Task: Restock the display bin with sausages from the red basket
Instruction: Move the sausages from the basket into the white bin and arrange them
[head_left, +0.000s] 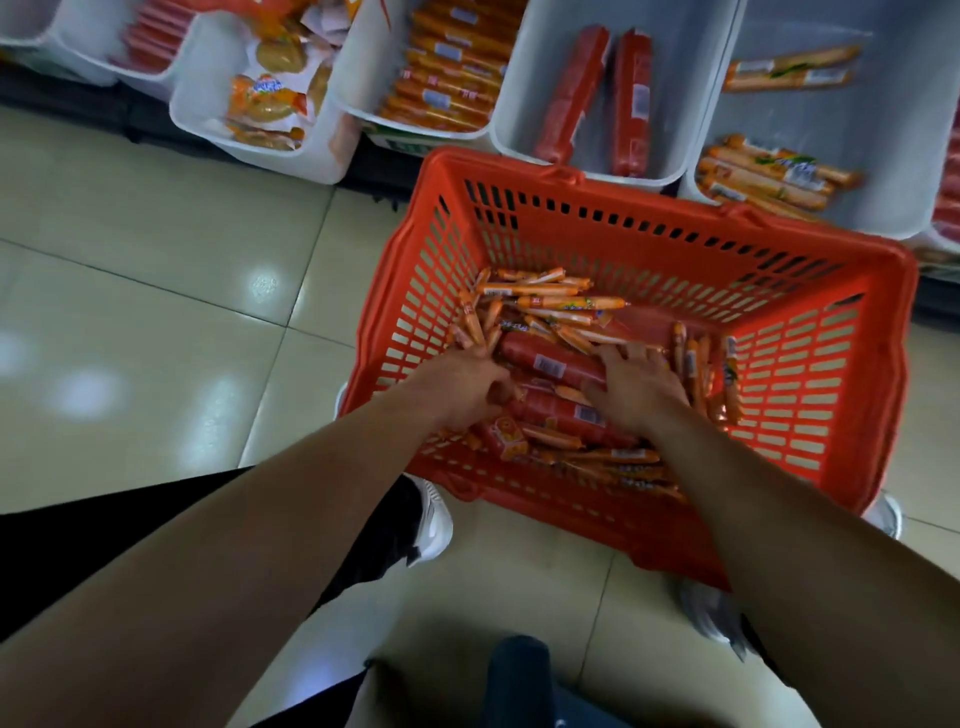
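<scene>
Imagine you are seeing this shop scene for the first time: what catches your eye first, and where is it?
The bright red basket dominates the middle, its bottom littered with orange sausages. The left hand and right hand both reach into that heap. Behind it, white display bins line the top edge, one holding just two red sausages.

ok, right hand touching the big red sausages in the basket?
Touching. Head view: right hand rests directly on the big red sausages, no gap.
</scene>
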